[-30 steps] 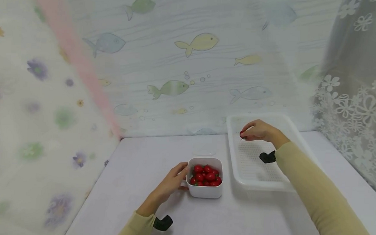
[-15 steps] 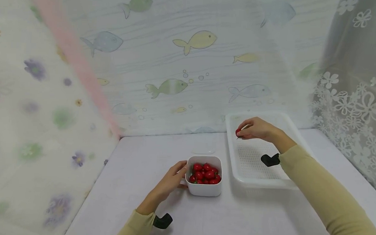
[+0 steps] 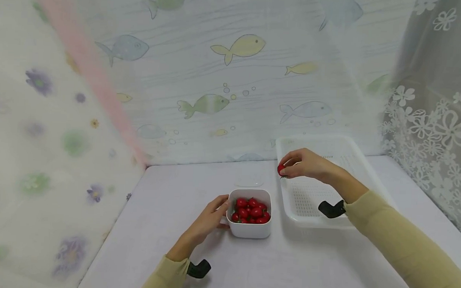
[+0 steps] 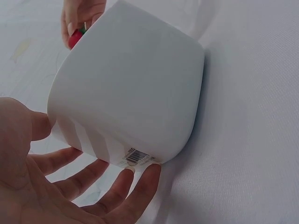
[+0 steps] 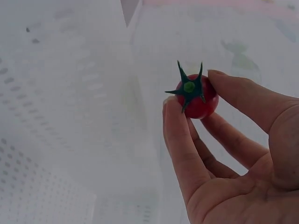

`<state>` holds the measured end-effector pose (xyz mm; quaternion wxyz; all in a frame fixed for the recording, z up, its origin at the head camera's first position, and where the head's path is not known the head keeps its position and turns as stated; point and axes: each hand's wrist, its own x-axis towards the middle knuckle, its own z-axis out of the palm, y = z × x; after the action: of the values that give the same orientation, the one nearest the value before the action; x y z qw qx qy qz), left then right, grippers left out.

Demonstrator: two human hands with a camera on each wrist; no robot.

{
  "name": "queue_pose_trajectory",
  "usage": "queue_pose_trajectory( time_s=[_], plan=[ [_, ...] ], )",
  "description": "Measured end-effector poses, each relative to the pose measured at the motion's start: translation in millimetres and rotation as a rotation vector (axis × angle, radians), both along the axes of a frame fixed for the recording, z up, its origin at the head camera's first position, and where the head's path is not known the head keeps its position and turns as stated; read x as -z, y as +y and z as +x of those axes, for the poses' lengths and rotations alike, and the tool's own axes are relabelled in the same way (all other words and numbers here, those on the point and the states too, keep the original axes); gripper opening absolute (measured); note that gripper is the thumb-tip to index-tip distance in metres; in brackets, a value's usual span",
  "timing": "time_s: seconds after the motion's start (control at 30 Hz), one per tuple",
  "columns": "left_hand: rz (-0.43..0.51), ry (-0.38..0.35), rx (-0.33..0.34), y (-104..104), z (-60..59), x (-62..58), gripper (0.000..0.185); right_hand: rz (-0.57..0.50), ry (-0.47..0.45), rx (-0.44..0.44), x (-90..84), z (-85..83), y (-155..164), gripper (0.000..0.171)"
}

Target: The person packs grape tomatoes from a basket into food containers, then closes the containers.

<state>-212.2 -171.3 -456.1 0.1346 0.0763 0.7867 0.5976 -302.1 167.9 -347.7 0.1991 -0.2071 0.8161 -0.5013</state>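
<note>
My right hand [image 3: 307, 164] pinches a red cherry tomato [image 5: 200, 100] between thumb and fingertips, its green star-shaped calyx facing the right wrist camera. This hand is over the left rim of a white perforated basket [image 3: 361, 157]. To the left, a white square box [image 3: 250, 231] stands upright on the table, holding several more cherry tomatoes [image 3: 256, 212]. My left hand [image 3: 209, 219] rests on the box's left side. In the left wrist view, its spread, loosely bent fingers [image 4: 114, 191] touch the wall beside a barcode label [image 4: 136, 157].
A clear flat lid-like piece [image 3: 249, 181] lies just behind the box. The white-covered table [image 3: 183, 193] runs back to a fish-print curtain [image 3: 232, 84]. Flower-print cloth [image 3: 39, 154] hangs at the left, and a sheer lace curtain [image 3: 441, 126] at the right.
My right hand has moved left with the cherry tomato, from over the basket's inside to its left rim. My left hand stays at the box. The head view has shifted slightly.
</note>
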Motion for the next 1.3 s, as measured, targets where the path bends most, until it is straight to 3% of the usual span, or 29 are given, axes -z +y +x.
queue_pose_trajectory(
  time_s=[0.33,0.67,0.9,1.3],
  plan=[
    [0.006,-0.005,-0.001,-1,-0.3,1.5,0.05,0.005,0.056,-0.072,5.8,24.4,-29,0.03],
    [0.02,-0.021,0.008,-2,-0.3,3.5,0.048,0.014,0.129,-0.08,27.0,51.3,-69,0.025],
    [0.001,-0.013,0.004,-2,-1.3,1.8,0.05,0.04,0.192,-0.061,41.4,59.5,-98,0.028],
    [0.001,-0.008,0.012,-2,-0.2,1.7,0.052,0.166,0.402,-0.042,67.0,65.8,-134,0.02]
  ],
)
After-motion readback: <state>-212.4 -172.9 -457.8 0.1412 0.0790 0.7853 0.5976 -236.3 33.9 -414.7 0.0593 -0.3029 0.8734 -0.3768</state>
